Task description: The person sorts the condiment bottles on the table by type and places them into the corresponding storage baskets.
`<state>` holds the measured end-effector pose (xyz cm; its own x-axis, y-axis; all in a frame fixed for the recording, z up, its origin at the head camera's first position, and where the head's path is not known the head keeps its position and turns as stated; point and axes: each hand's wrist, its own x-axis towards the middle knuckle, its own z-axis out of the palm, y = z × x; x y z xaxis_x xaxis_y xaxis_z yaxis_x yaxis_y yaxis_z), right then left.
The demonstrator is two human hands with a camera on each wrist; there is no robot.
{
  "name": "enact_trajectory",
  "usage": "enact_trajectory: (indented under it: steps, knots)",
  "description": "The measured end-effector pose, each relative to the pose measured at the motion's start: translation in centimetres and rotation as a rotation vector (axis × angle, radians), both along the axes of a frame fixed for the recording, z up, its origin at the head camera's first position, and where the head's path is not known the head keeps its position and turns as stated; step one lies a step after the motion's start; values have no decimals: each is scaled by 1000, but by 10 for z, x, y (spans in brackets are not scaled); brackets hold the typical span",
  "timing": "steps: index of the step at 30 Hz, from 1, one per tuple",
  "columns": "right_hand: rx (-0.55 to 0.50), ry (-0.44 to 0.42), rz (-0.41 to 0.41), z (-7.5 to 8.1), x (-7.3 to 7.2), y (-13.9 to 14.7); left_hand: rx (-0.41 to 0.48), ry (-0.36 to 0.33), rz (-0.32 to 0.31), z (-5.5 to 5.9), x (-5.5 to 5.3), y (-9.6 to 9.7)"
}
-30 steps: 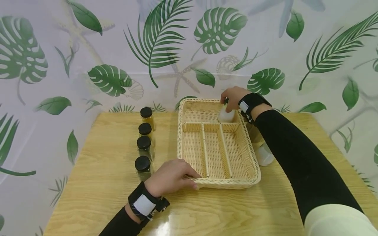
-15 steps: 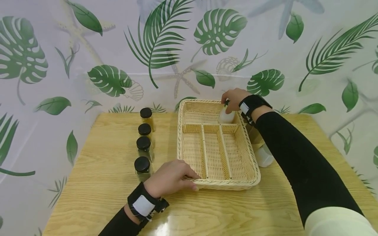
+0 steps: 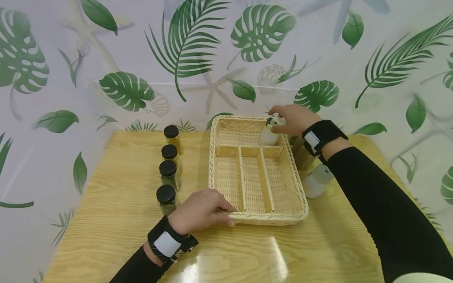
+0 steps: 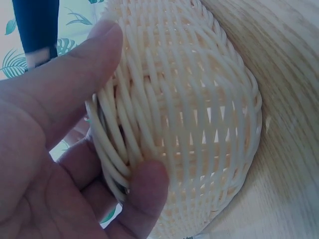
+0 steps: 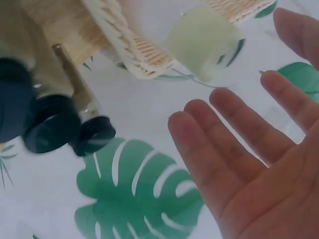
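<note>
A wicker basket (image 3: 211, 173) with a wide back compartment and three long front ones sits mid-table. My left hand (image 3: 198, 210) grips its near-left rim; the left wrist view shows the thumb (image 4: 70, 82) and fingers on either side of the woven edge. Upright in the right end of the back compartment stands a small whitish bottle (image 3: 267, 138) with a dark ring at its top. Beside the bottle, my right hand (image 3: 295, 118) is spread, its thumb overlapping the bottle in the head view. The right wrist view shows straight fingers (image 5: 239, 119) apart from the pale bottle (image 5: 204, 42).
Left of the basket, several black-lidded glass jars (image 3: 168, 169) stand in a row. Close along its right side are another white bottle (image 3: 314, 186) and brownish, dark-capped jars (image 5: 52, 119), partly behind the right arm. A leaf-print backdrop (image 3: 209, 47) rises behind the table (image 3: 116, 188).
My right hand has let go of the whitish bottle, its fingers opening and the hand shifting slightly right. The bottle stays in the back compartment. My left hand keeps its grip on the basket.
</note>
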<state>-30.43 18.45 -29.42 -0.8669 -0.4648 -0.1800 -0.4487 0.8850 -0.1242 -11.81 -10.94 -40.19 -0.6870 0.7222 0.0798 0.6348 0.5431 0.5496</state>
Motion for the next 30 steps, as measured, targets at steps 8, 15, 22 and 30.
enact_trajectory:
  steps: [8,15,22,30]
  knots:
    - [-20,99,32,1,55,41,2,-1,0,2,4,0]
    - [-73,150,23,-7,98,76,19,1,-5,2,5,3]
    - [-139,178,1,-23,126,97,18,19,-2,3,2,5]
    - [-160,149,-18,-42,135,110,18,2,27,3,6,8]
